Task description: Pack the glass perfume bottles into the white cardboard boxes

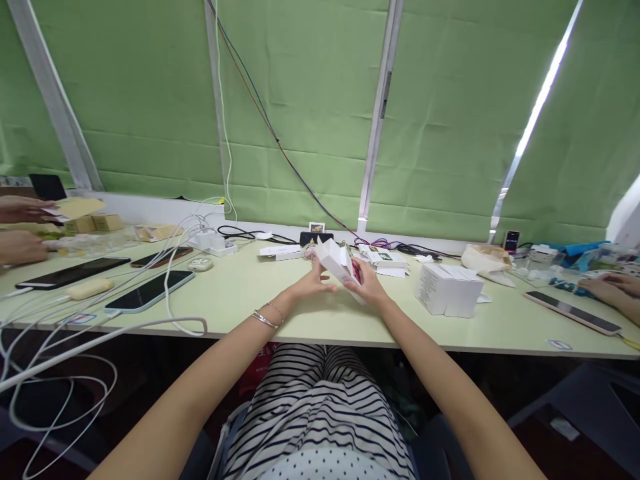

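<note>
White card forms the carton (334,261), which is tilted between the two hands above the middle of the pale surface (240,287); whether its lower edge touches down cannot be told. A raised flap (321,248) stands at its upper left end. The right hand (369,283) has a narrow grip on the carton's right side, where a red patch (357,272) shows beside the fingers; its nature is unclear. The left hand (309,283) is cupped at the opposite end, thumb apart from the card; whether its fingers press or merely steady cannot be told.

The step in hand appears to be handling the flapped end. For good practice, the right grip should be firm yet light, since thin card is likely to buckle under a hard squeeze. The left fingers best support the wall just below the flap, so that force follows the crease and does not tear the corner. A level carton would probably keep any contents from sliding.

Right of the hands, a block of white boxes (440,293) stands well apart; beyond the hands lie flat white pieces (287,253).
</note>
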Tool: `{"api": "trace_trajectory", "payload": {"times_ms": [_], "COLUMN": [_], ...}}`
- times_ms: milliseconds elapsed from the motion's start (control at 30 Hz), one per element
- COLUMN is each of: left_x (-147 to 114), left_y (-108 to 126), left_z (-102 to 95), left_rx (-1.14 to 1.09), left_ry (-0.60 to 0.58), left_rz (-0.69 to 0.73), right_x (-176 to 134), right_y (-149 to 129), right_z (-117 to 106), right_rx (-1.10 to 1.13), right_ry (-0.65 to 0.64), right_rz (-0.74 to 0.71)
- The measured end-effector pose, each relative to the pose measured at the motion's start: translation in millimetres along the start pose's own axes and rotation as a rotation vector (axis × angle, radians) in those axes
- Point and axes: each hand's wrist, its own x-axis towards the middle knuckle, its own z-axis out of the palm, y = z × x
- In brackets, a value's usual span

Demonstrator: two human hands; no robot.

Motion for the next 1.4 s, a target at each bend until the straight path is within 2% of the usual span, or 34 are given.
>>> {"api": "trace_trajectory", "payload": {"times_ms": [100,133,200,333,533,600,700,833,900,1000,1133,1400], "left_x": [1,1,-1,-4,-2,-1,0,0,0,0,0,-1], "left_y": [3,5,9,12,8,7,3,0,0,1,-1,-30], "left_z": [-3.6,-5.4,-8.2,-7.8,-2.0,-2.1,-3.8,-5.1,-4.8,-4.0,-5.6,-19.1], "left_rx": [0.035,0.082,0.208,0.349,0.419,0.449,0.470,0.482,0.470,0.451,0.510,0.608], "left_ry": [0.303,0.364,0.413,0.341,0.043,0.065,0.181,0.242,0.238,0.251,0.276,0.284], "left_rz": [0.156,0.221,0.300,0.268,0.240,0.252,0.301,0.329,0.315,0.251,-0.011,-0.403], "right_x": [1,1,2,0,-2,-2,-2,-2,-1,3,7,7], "right_y": [7,8,8,3,-3,-2,0,-2,-4,-1,14,53], "right_z": [0,0,1,0,-3,-2,1,4,5,4,1,-10], "right_rx": [0.050,0.043,0.024,0.044,0.166,0.239,0.307,0.246,0.158,0.016,-0.060,-0.133], "right_ry": [0.003,0.000,-0.002,-0.007,-0.057,-0.078,-0.086,-0.108,-0.069,0.086,0.268,0.573], "right_rz": [-0.015,-0.023,-0.034,-0.021,-0.028,0.016,0.079,0.017,-0.012,0.083,0.278,0.646]}}
